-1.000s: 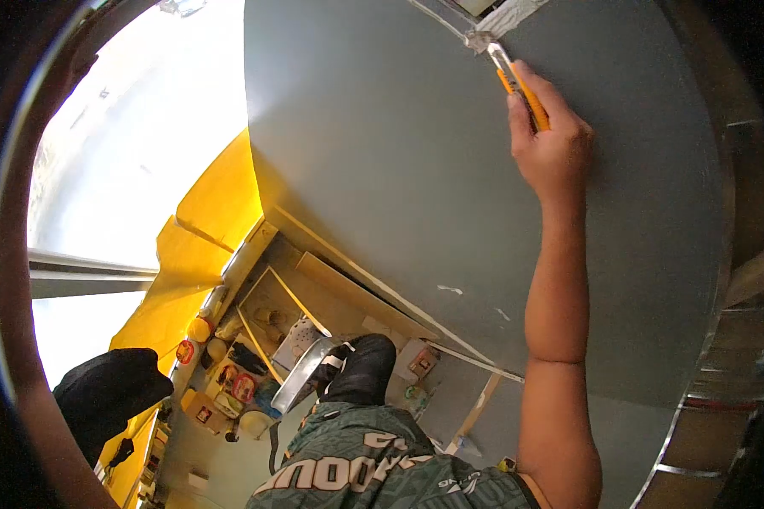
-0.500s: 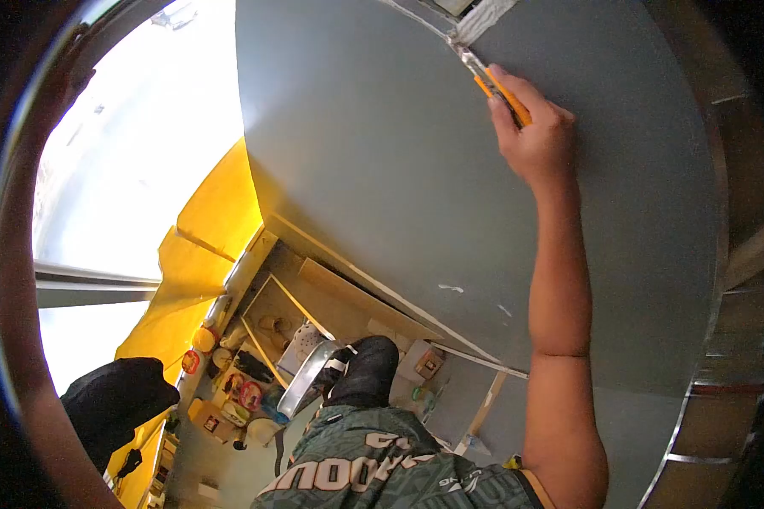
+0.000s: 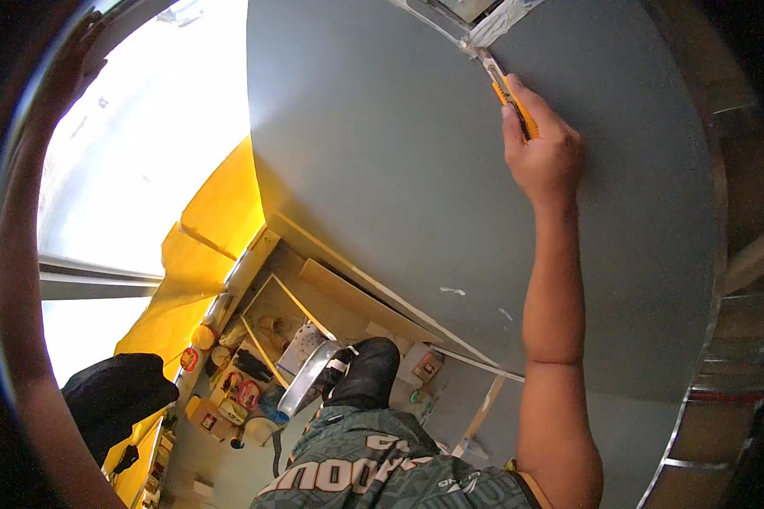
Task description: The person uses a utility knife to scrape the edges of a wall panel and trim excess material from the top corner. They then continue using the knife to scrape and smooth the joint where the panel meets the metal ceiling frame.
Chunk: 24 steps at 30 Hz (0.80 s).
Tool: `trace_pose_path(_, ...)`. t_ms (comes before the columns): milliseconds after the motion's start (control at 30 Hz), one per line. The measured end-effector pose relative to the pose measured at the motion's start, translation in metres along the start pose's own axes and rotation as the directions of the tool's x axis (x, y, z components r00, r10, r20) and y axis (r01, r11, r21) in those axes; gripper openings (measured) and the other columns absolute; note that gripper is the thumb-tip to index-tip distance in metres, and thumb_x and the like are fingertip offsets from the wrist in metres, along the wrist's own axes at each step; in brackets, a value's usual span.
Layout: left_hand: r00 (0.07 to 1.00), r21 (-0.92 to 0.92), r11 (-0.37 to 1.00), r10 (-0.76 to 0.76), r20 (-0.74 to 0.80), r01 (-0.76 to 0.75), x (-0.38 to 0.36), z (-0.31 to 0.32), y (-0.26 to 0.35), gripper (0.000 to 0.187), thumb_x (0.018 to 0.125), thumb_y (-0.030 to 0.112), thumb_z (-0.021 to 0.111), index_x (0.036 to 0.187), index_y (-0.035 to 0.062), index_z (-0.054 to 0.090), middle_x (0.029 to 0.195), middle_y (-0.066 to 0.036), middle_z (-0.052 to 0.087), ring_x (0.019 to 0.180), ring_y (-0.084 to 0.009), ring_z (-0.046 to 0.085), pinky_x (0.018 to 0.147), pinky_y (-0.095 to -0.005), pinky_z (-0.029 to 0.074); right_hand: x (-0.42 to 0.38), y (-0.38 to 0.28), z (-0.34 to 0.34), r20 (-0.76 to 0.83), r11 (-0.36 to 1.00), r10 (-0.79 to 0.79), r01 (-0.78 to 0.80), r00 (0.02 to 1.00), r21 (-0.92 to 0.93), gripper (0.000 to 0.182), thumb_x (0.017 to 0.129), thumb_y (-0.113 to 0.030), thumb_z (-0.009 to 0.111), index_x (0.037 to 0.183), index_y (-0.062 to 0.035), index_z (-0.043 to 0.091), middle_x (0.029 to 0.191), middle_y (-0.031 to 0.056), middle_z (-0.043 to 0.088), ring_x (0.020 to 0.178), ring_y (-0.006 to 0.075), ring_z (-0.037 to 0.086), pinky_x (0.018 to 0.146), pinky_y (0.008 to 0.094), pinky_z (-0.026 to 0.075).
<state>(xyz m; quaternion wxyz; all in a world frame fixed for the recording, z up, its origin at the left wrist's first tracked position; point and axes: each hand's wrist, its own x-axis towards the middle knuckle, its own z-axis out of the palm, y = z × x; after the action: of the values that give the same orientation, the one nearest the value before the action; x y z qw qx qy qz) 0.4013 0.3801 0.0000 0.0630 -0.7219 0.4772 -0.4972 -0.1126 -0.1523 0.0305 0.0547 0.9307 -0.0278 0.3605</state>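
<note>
My right hand is closed around the orange handle of a utility knife. The knife's tip rests at or very near the corner of a white, rough strip that borders an opening in the grey panel. Along the left edge of the view runs my raised left arm. My left hand is up in the dark top-left corner, and its fingers are too dim to make out.
A bright window and yellow sheeting lie to the left. Far below are a metal ladder step, several containers, and a white bucket-like item. Black cloth hangs at lower left. A wooden framework runs along the right.
The view has shifted slightly. My right hand and the knife have moved a little right and down in the picture, with the tip now slightly farther right along the strip's corner.
</note>
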Motion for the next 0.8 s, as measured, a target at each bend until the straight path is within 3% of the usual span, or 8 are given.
trace_pose_path(167,0.996,0.254,0.963,0.078,0.044,-0.086,0.007,-0.007,0.000,0.074,0.088,0.052,0.074,0.148,0.0164,0.050,0.148,-0.014,0.054,0.146,-0.0333,0.042,0.125,-0.0615,0.024,0.002,-0.002,-0.004,0.001,1.000,-0.003,0.003,1.000,0.005,0.035,0.093,-0.015,0.071,0.128,-0.0112,0.070,0.117,0.0136,0.075,0.101,0.0341,0.074,0.087,0.0426,0.060)
trace_pose_path(300,0.944,0.849,0.460,0.307,0.122,-0.260,0.010,-0.018,0.011,0.074,0.089,0.064,0.070,0.145,0.0193,0.053,0.143,-0.013,0.059,0.144,-0.0340,0.045,0.123,-0.0676,0.023,0.008,0.004,-0.011,0.073,1.000,-0.006,0.005,0.997,0.017,0.036,0.092,-0.015,0.072,0.128,-0.0117,0.070,0.116,0.0136,0.075,0.101,0.0356,0.074,0.086,0.0426,0.060)
trace_pose_path(333,0.944,0.850,0.459,0.307,0.120,-0.258,0.014,-0.030,0.022,0.074,0.089,0.064,0.070,0.145,0.0193,0.053,0.143,-0.013,0.059,0.144,-0.0340,0.045,0.123,-0.0676,0.023,0.008,0.005,-0.011,0.072,1.000,-0.006,0.005,0.997,0.016,0.036,0.092,-0.015,0.072,0.128,-0.0117,0.070,0.116,0.0136,0.075,0.101,0.0356,0.074,0.086,0.0426,0.060)
trace_pose_path(400,0.935,0.591,0.784,-0.035,0.352,-0.193,0.035,-0.074,0.066,0.074,0.089,0.064,0.070,0.147,0.0203,0.052,0.145,-0.013,0.058,0.144,-0.0340,0.046,0.123,-0.0683,0.023,0.008,0.005,-0.010,0.060,0.998,-0.047,0.045,0.997,0.039,0.037,0.092,-0.014,0.072,0.129,-0.0117,0.069,0.117,0.0145,0.075,0.102,0.0360,0.074,0.086,0.0429,0.060)
trace_pose_path(533,0.896,0.431,0.888,-0.052,0.440,-0.160,0.054,-0.099,0.077,0.077,0.089,0.071,0.064,0.148,0.0221,0.052,0.152,-0.011,0.053,0.149,-0.0324,0.040,0.125,-0.0657,0.020,0.002,0.008,-0.001,0.018,0.996,-0.002,0.000,1.000,0.093,0.037,0.093,-0.013,0.072,0.130,-0.0106,0.069,0.118,0.0163,0.074,0.102,0.0362,0.074,0.087,0.0431,0.060)
trace_pose_path(700,0.998,0.044,0.999,-0.004,0.068,0.001,0.018,-0.023,0.020,0.084,0.086,0.013,0.082,0.158,0.0120,0.039,0.158,-0.016,0.044,0.149,-0.0327,0.039,0.127,-0.0465,0.030,0.002,0.008,-0.002,0.015,0.998,0.013,-0.014,1.000,0.065,0.039,0.095,-0.014,0.071,0.133,-0.0073,0.066,0.121,0.0184,0.073,0.108,0.0361,0.073,0.090,0.0434,0.059)
trace_pose_path(733,0.998,0.034,0.999,0.041,0.040,-0.043,0.021,-0.025,0.022,0.082,0.087,0.019,0.081,0.157,0.0090,0.038,0.154,-0.015,0.047,0.150,-0.0308,0.038,0.130,-0.0492,0.023,0.001,0.007,-0.001,-0.008,0.997,0.018,-0.018,1.000,0.074,0.039,0.095,-0.014,0.071,0.133,-0.0073,0.066,0.121,0.0184,0.073,0.108,0.0361,0.073,0.090,0.0434,0.059)
trace_pose_path(800,0.913,0.322,0.947,-0.145,0.380,0.016,0.043,-0.066,0.058,0.082,0.089,0.026,0.080,0.157,0.0096,0.037,0.154,-0.014,0.048,0.150,-0.0286,0.038,0.131,-0.0513,0.017,-0.008,0.007,0.006,-0.134,0.984,0.041,-0.017,0.990,0.179,0.036,0.098,-0.021,0.071,0.129,-0.0038,0.067,0.107,0.0178,0.076,0.097,0.0330,0.076,0.083,0.0414,0.060)
